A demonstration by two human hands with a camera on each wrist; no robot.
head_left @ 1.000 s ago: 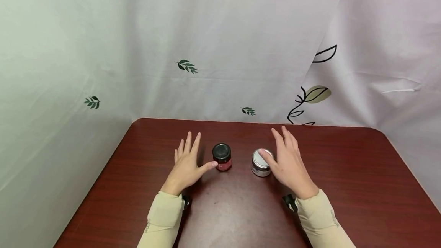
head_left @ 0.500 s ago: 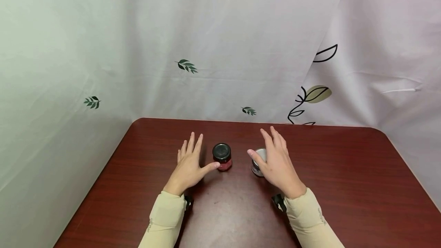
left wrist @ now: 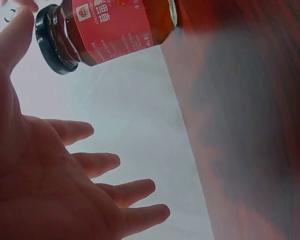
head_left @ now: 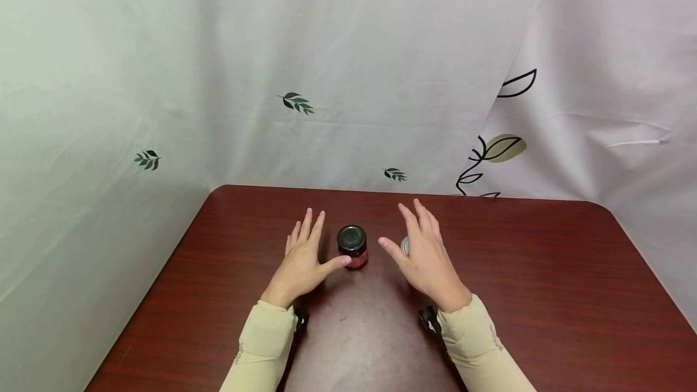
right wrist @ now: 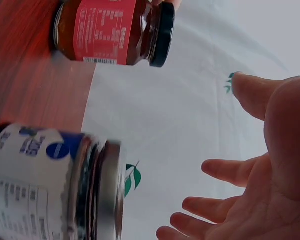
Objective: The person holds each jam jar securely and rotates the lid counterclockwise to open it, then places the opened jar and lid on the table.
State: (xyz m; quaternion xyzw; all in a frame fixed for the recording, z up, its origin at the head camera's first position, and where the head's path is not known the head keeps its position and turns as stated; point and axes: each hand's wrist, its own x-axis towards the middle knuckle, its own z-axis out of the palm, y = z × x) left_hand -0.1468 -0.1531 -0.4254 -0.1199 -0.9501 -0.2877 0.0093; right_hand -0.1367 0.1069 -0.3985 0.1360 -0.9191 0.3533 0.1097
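Note:
A jam jar with a black lid and red label (head_left: 352, 239) stands upright near the middle of the table. My left hand (head_left: 302, 264) hovers to its left, fingers spread, the thumb tip overlapping the jar's lower part in the head view. The left wrist view shows the jam jar's red label (left wrist: 115, 30) beyond the thumb. A second jar (right wrist: 35, 175), with a silver lid and a white and blue label, stands further right. My right hand (head_left: 430, 262) is above it with fingers extended, hiding most of it from the head view. Neither hand holds anything.
The dark red wooden table (head_left: 533, 271) has rounded far corners. A pale curtain (head_left: 348, 77) with leaf prints hangs behind it and along the left. Black camera straps (head_left: 430, 319) sit at the sleeve cuffs.
My right hand has moved left, covering more of the silver-lidded jar. My left hand has shifted slightly right, closer to the jam jar. Both jars stay in place.

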